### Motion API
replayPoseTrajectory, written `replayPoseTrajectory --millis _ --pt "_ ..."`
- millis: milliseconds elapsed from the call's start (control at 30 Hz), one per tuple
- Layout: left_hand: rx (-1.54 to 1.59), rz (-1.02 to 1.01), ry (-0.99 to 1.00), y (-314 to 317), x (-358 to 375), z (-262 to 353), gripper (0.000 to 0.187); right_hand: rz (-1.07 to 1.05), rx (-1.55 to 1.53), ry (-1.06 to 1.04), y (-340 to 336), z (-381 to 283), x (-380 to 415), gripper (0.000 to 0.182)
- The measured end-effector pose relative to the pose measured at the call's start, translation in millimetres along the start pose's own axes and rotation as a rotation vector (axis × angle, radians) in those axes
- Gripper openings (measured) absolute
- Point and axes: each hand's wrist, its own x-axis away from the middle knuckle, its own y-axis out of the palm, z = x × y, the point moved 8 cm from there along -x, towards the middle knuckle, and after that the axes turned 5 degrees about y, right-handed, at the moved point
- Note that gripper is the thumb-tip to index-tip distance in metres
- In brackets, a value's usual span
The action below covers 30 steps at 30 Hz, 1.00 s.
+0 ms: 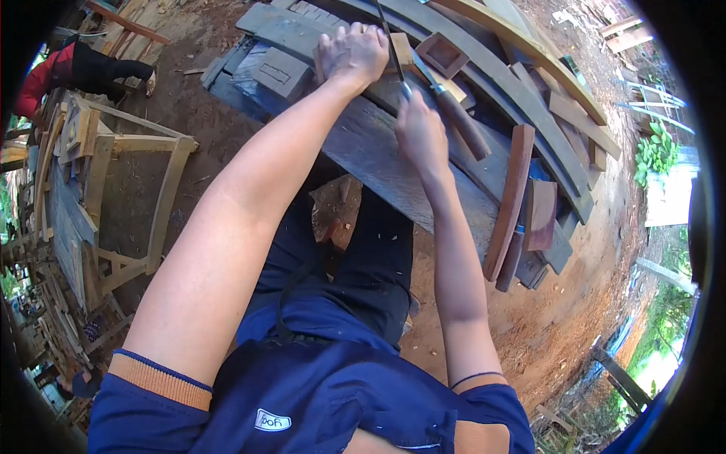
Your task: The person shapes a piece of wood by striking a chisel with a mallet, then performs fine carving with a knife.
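Note:
My right hand (421, 136) is closed around the handle of a long, thin, dark-bladed tool (392, 41), whose blade points away past my left hand. Fingers curled, my left hand (354, 54) presses down on a wooden block (401, 51) at the bench, right beside the blade. Most of what lies under that palm is hidden. A chisel (461, 121) with a brown wooden handle and blue collar lies just right of my right hand. Behind it sits a small square wooden piece with a recessed middle (442, 54). Left of my left hand stands a block with carved outlines (281, 73).
The bench (378, 163) has rough dark planks. Long curved beams (522, 83) lie along its far right. A reddish curved piece (510, 200), another handled tool (511, 261) and a brown block (541, 216) rest at the right end. Wooden frames (140, 144) and another person (83, 68) are at left.

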Motion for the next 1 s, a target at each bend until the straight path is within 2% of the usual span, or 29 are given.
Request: replayPoseTrajectory --millis 133,233,300,367,467,567,667,833,900,967,1000 --pt "-0.016 0.014 0.013 -8.1 -5.9 2.2 0.038 0.063 0.002 -0.031 1.2 -18.0 -27.4 0.030" --pt "-0.003 -0.011 -0.019 -6.3 -3.8 0.2 0.038 -0.022 0.007 0.013 0.7 3.9 6.4 0.030" --pt "-0.003 0.054 -0.006 -8.7 -1.7 0.7 0.038 -0.051 0.021 0.030 -3.8 13.6 30.7 0.029" --pt "0.005 0.008 -0.007 -6.4 -1.8 -0.3 0.038 -0.083 0.032 0.070 0.8 16.6 35.6 0.027" --pt "0.003 0.037 0.020 -9.8 -2.4 3.7 0.037 0.014 0.054 -0.044 1.6 -3.9 -10.3 0.029" --pt "0.008 0.005 0.011 -11.4 -4.3 3.0 0.037 0.031 0.044 -0.036 -1.3 -19.0 -25.5 0.031" --pt "-0.028 -0.095 -0.031 -10.2 -1.6 2.5 0.041 -0.006 0.029 -0.004 -5.6 -1.0 11.0 0.030" --pt "-0.012 -0.090 -0.043 -4.5 -3.3 -3.4 0.042 -0.041 0.002 0.071 -12.9 34.9 48.2 0.029" --pt "0.005 -0.090 -0.052 -7.2 -5.4 -2.5 0.042 -0.129 -0.347 -0.078 -22.5 26.9 39.8 0.031" --pt "0.031 -0.088 -0.054 -8.5 -2.7 -4.2 0.044 0.020 -0.404 -0.066 -47.5 25.8 41.0 0.032" --pt "0.027 -0.050 -0.063 -10.2 -3.8 -4.3 0.045 0.025 -0.404 -0.041 -53.7 22.9 42.2 0.032"
